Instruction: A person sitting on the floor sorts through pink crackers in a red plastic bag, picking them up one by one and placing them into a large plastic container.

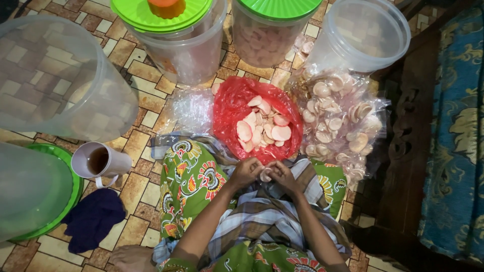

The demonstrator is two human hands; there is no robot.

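left hand (245, 171): closed, fingertips pinched on one side of a pale round cracker (265, 175), over the person's lap
right hand (283, 175): closed too, pinching the same cracker from the other side; both hands meet at it
cracker place: between the two hands, just below the near rim of the red bag (229, 108)
step tip: judging by the grip, light fingertip pressure looks best; thin discs likely snap if squeezed, so keep it low over the lap cloth (194, 176)
red bag: open on the floor, loose pinkish crackers inside
clear bag (343, 118): right of the red one, touching it, full of paler crackers
tubs: two with green lids (161, 12) at the far edge, one open clear tub (365, 32) far right, big empty clear tub (50, 75) far left
cup (98, 161): on its side left of the knee, dark inside
dark cloth (93, 219): near the cup, on the floor
floor (136, 68): brown and cream tiles, cluttered
room: carved dark wood furniture (408, 126) and blue patterned fabric (456, 116) at the right edge
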